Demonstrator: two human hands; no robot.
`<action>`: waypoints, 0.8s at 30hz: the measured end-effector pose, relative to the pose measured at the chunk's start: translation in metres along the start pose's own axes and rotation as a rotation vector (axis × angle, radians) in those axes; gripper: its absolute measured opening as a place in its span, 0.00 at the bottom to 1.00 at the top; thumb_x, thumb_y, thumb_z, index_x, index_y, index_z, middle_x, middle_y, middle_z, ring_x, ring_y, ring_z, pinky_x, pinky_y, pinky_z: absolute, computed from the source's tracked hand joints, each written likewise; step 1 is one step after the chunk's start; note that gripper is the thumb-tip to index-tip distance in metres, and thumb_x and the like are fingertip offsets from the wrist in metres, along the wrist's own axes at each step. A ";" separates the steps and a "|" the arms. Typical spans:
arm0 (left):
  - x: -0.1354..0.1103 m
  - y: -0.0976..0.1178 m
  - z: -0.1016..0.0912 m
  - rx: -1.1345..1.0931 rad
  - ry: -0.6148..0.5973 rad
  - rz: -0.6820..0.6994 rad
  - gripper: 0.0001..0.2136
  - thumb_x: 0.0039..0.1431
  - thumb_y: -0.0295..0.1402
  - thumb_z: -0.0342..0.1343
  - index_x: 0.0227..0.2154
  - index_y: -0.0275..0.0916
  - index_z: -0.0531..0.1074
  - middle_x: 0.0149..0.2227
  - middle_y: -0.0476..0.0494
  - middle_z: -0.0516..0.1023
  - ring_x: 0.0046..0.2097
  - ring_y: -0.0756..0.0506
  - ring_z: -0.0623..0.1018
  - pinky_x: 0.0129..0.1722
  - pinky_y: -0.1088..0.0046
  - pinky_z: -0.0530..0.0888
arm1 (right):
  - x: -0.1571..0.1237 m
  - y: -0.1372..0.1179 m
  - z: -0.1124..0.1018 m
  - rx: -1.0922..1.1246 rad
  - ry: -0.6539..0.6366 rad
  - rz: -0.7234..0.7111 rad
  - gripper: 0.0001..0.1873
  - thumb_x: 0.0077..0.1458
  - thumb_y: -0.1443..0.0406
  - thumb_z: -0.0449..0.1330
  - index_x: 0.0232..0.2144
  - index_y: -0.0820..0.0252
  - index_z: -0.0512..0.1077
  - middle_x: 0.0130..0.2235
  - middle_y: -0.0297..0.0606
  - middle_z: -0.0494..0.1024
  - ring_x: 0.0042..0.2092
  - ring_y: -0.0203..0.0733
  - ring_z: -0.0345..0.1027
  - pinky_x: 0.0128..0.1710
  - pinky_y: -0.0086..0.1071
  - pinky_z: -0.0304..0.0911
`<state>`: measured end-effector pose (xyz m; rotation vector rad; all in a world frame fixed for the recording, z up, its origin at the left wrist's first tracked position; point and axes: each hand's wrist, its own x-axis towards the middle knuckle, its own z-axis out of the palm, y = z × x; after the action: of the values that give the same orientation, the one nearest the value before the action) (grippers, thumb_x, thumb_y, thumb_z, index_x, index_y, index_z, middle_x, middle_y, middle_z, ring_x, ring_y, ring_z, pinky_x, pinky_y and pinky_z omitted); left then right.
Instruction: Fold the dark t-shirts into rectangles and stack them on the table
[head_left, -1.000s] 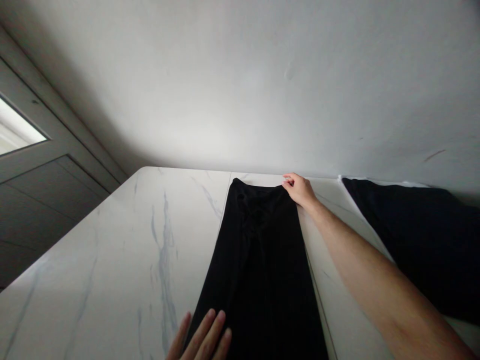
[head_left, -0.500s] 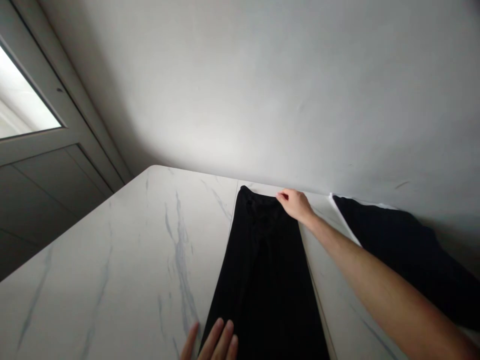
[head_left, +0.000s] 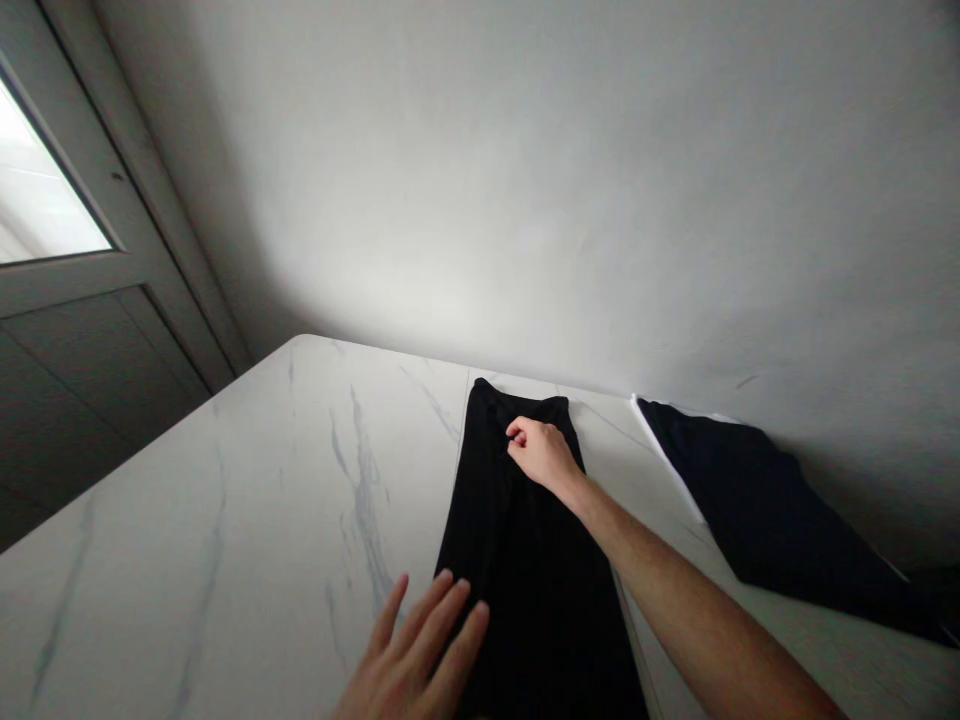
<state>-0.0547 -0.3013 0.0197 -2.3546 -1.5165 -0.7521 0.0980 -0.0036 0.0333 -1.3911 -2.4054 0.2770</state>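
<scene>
1. Far left: a grey door [head_left: 90, 400] with a bright glazed pane [head_left: 37, 180], standing beyond the counter's far left corner.
2. Left of centre: a white marble-look counter [head_left: 225, 520], grey veins running through it, its far edge meeting a pale wall [head_left: 525, 200].
3. Near edge of the counter, left of centre: my left hand [head_left: 412, 650], palm down. My fingers [head_left: 442, 625] are spread wide, their tips reaching the left side of the cloth.
4. Centre of the counter: a black garment [head_left: 540, 620] lies flat and lengthwise, its top end just short of the far edge, its lower end running past the bottom of the view.
5. Just right of centre: my right hand [head_left: 544, 455] rests on the garment's upper part. My fingers [head_left: 517, 432] are curled narrow against the black fabric; whether they hold a fold, I cannot tell.
6. Far right: a second black garment [head_left: 772, 520], white along one edge, lies well apart at the counter's far right.
</scene>
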 end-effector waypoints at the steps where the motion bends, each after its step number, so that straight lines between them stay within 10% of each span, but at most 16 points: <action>1: 0.020 -0.011 -0.007 -0.087 -0.062 -0.067 0.24 0.69 0.43 0.53 0.64 0.43 0.66 0.60 0.43 0.76 0.60 0.41 0.76 0.60 0.63 0.72 | -0.005 -0.002 0.002 -0.002 0.022 -0.013 0.13 0.53 0.73 0.59 0.37 0.53 0.78 0.32 0.32 0.82 0.36 0.42 0.77 0.37 0.31 0.65; 5: 0.120 -0.071 0.005 -0.390 -0.234 -0.379 0.19 0.68 0.35 0.53 0.59 0.39 0.71 0.55 0.40 0.80 0.53 0.41 0.80 0.54 0.65 0.74 | -0.024 -0.003 0.014 0.014 0.147 -0.211 0.17 0.58 0.76 0.53 0.43 0.58 0.76 0.41 0.41 0.81 0.44 0.44 0.75 0.47 0.36 0.68; 11: 0.236 -0.148 0.093 -0.365 -0.304 -0.691 0.15 0.65 0.32 0.53 0.50 0.32 0.78 0.43 0.35 0.84 0.46 0.39 0.81 0.44 0.69 0.72 | -0.037 0.003 0.031 0.082 0.270 -0.310 0.16 0.57 0.66 0.63 0.49 0.58 0.73 0.45 0.44 0.78 0.48 0.51 0.73 0.50 0.45 0.72; 19: 0.263 -0.164 0.135 -0.257 -0.388 -0.758 0.24 0.64 0.52 0.49 0.30 0.37 0.78 0.37 0.30 0.83 0.44 0.33 0.81 0.40 0.65 0.72 | -0.035 0.008 0.036 0.142 0.333 -0.403 0.19 0.54 0.79 0.57 0.45 0.58 0.75 0.40 0.40 0.82 0.42 0.46 0.76 0.45 0.41 0.72; 24: 0.263 -0.176 0.138 -0.522 -0.482 -0.697 0.09 0.50 0.30 0.62 0.37 0.38 0.77 0.23 0.49 0.74 0.29 0.45 0.77 0.29 0.74 0.69 | -0.037 0.008 0.037 0.205 0.341 -0.559 0.18 0.56 0.80 0.54 0.40 0.58 0.77 0.38 0.37 0.83 0.41 0.42 0.76 0.44 0.37 0.72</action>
<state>-0.0870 0.0420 0.0335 -2.4596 -2.7136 -0.8287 0.1067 -0.0315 -0.0101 -0.5824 -2.2829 0.1211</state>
